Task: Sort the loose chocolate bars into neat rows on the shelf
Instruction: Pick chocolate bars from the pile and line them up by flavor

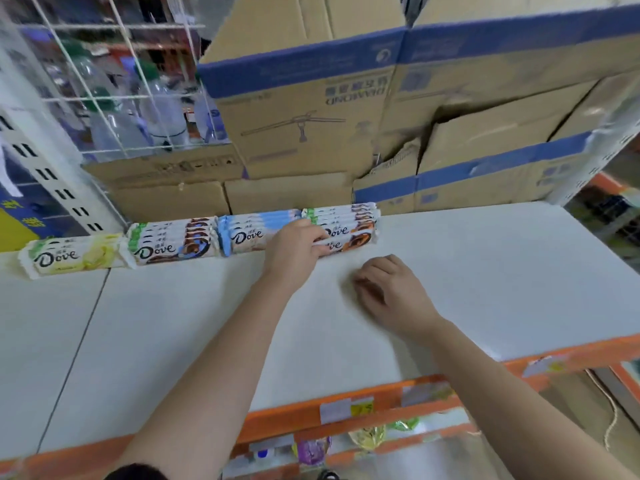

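Note:
Dove chocolate bars stand in stacked rows along the back of the white shelf (485, 271). From left: a yellow stack (69, 258), a brown-and-blue stack (169, 242), a light blue stack (249, 230) and an orange-brown stack (349, 223). My left hand (294, 251) reaches to the seam between the light blue and orange-brown stacks, its fingers curled onto the front orange-brown bar (353, 242). My right hand (388, 292) hovers or rests on the bare shelf in front of that stack, fingers loosely curled, holding nothing.
Cardboard boxes (311, 116) with blue bands are piled behind the bars. A white wire basket (121, 98) with clear bottles hangs at the upper left. The shelf's front edge (381, 396) is orange with price tags; packets lie on the shelf below.

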